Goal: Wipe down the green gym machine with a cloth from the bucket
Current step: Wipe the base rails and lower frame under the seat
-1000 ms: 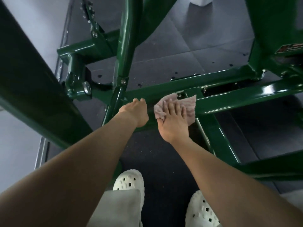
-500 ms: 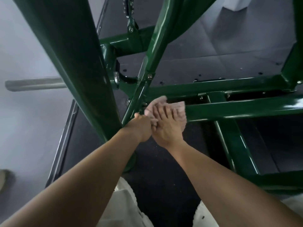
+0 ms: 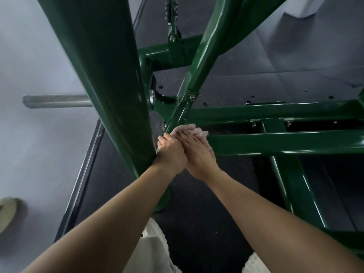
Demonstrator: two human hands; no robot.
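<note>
Dark rubber floor (image 3: 197, 213). Frame centre: right hand (image 3: 199, 154) flat, fingers straight, pressing cloth (image 3: 202, 133) on green crossbar (image 3: 275, 141), left end. Left hand (image 3: 172, 152) curled, touching right; grasp unclear. Risk: ungripped cloth bunches, slips off at crowded joint.

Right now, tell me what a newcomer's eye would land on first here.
A thick green post slants across the left centre. Beside its lower end, the left hand and right hand meet, the right pressing a pink cloth flat onto the end of a green crossbar. A grey rod sticks out at far left.
</note>
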